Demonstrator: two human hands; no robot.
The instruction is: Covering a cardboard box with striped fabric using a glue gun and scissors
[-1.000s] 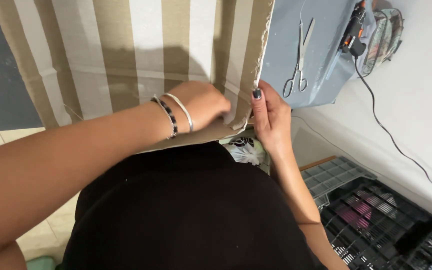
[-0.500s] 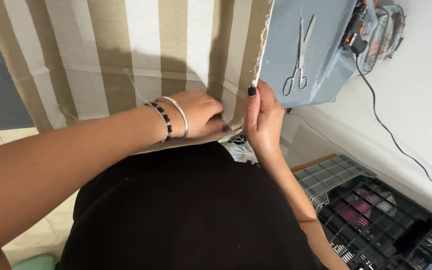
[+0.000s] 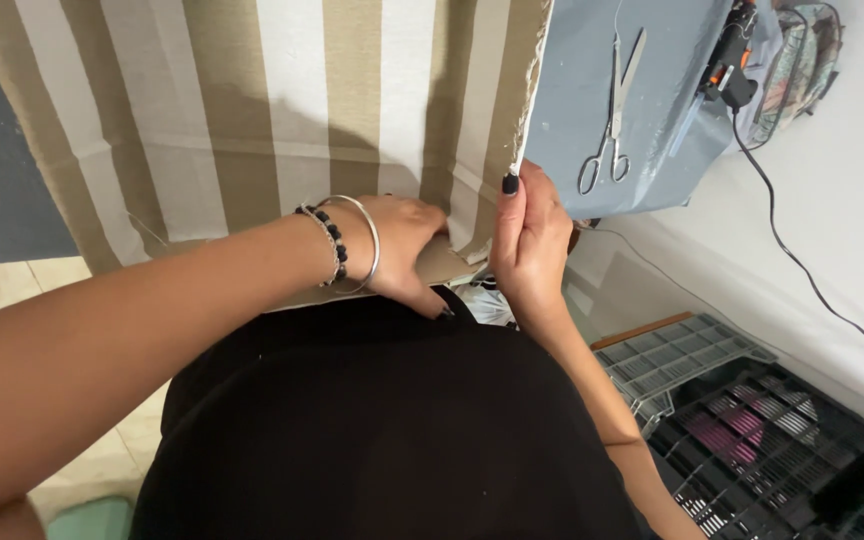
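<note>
Left hand (image 3: 402, 250), bracelets on the wrist, presses flat and open on the striped cloth (image 3: 252, 120) over the counter (image 3: 642, 100), slightly further along than a second ago. Right hand (image 3: 532, 240) pinches the cloth's frayed edge, now higher. Scissors (image 3: 612, 110) lie at two o'clock, unmoved.

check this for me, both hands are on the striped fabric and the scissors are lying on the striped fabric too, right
Not quite. In the head view the scissors lie on the blue-grey cloth to the right, not on the striped fabric. The rest holds: the left hand presses the striped fabric near its lower edge, and the right hand grips its frayed right edge.
</note>
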